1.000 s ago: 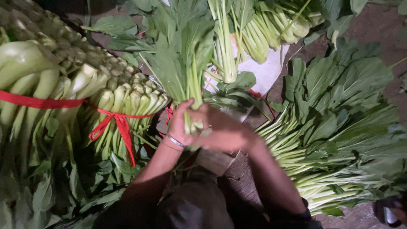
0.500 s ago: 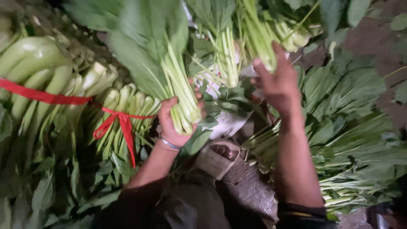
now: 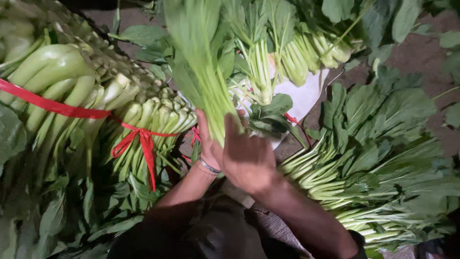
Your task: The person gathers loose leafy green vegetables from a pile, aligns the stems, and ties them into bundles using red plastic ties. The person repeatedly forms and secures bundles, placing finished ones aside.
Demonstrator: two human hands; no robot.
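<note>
My left hand (image 3: 206, 144), with a thin bracelet at the wrist, grips the stem end of an upright bunch of leafy greens (image 3: 203, 72). My right hand (image 3: 247, 156) lies against the base of the same bunch, fingers spread and pointing up, covering part of the left hand. The bunch's pale stems run down between both hands and its leaves rise past the top of the view.
Big bundles of pale-stemmed greens tied with red ribbon (image 3: 139, 141) lie at the left. Loose leafy greens (image 3: 373, 172) are piled at the right. More bunches (image 3: 306, 52) rest on a white sheet (image 3: 306, 98) behind. Bare ground (image 3: 421, 62) shows at the upper right.
My right hand has come down from the raised bunches at the back and now rests on the base of the bunch held in my left hand. The bunch is held more upright.
</note>
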